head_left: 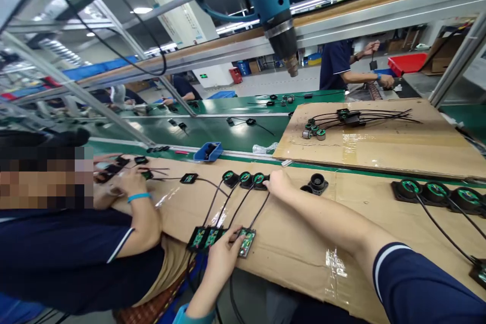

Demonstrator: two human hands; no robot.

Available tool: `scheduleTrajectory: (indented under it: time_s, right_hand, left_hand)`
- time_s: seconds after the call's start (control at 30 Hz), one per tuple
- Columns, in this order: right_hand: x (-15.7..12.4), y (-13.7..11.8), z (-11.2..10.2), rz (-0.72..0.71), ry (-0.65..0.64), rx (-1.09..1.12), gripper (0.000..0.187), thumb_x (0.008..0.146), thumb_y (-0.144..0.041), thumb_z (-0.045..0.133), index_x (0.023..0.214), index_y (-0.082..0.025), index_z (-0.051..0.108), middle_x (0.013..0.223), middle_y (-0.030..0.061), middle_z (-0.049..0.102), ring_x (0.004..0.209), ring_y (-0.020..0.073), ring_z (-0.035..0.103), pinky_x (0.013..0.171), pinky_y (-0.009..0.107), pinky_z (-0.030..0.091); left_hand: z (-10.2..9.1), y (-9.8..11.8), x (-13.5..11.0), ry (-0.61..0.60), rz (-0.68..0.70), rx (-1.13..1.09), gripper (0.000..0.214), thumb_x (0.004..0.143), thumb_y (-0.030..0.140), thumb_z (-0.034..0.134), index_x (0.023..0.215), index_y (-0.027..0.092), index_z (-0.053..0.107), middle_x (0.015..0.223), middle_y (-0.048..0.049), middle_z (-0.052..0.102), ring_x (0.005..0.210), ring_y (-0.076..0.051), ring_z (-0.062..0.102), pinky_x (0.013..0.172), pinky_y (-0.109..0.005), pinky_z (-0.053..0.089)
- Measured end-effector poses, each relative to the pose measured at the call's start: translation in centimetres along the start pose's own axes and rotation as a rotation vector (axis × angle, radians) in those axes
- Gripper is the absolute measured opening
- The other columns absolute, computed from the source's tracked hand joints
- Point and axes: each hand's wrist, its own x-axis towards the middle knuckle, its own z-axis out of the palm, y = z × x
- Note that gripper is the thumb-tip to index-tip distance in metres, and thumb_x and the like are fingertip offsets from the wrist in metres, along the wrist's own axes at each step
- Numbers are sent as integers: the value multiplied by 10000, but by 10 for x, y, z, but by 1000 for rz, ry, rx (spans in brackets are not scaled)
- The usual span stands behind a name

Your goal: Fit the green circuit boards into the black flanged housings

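My left hand (223, 252) pinches the edge of a green circuit board in a black case (247, 243) at the cardboard's near edge. Beside it lie further cased boards (203, 238), side by side. Black cables (240, 206) run from the cases to a row of round black housings (245, 178) with green discs inside. My right hand (279, 185) is closed at the right end of that row, and its fingers hide most of the housing there. Just right of my right hand stand black housings (317, 182) with no green disc showing.
A blue power drill (261, 5) hangs overhead. A co-worker (129, 233) sits close on the left, handling similar parts. More wired housings (436, 193) lie at right. Behind are a blue bin (208, 152), a raised cardboard sheet (398, 147) with wired parts, and a green conveyor (212, 129).
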Motion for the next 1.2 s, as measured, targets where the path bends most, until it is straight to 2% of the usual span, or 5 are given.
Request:
scheduleTrajectory:
  time_s: [0.33,0.5,0.73,0.9,1.2]
  right_hand:
    - [73,156,-126,-12,263,-359,517,922,-114,464,1436,-55,460,1588,273,327,1480,343,270,1184,548,178]
    - [93,222,-153,8,146,-461,443,871,-214,612,1303,-118,592,1324,221,611,1268,337,501,1087,486,302]
    - [85,216,-145,7,162,-479,445,854,-406,677,1166,-89,648,1181,217,684,1143,336,580,978,394,405]
    - [24,213,-148,28,189,-453,451,860,-476,667,1151,-133,637,1151,171,681,1041,291,637,869,334,464]
    - [-207,179,-89,-30,156,-155,162,848,-274,681,949,-167,613,981,103,655,884,224,635,780,306,488]
  left_hand:
    - [-4,-9,27,367,372,509,443,915,422,473,1162,129,695,1178,-201,691,1148,-383,632,1030,-583,496]
    - [55,48,-1,177,521,227,469,934,429,571,1327,174,576,1340,-179,606,1280,-335,563,1089,-541,476]
    - [168,143,15,-57,343,-165,943,775,454,785,1525,132,311,1558,-238,405,1465,-361,388,1204,-554,343]
    - [197,154,26,-44,330,-322,562,773,250,727,1288,170,514,1233,-145,660,1180,-293,630,1036,-483,496]
    - [193,155,-6,-107,437,-235,621,652,359,893,1145,201,551,1130,-89,632,1101,-291,599,984,-475,477]
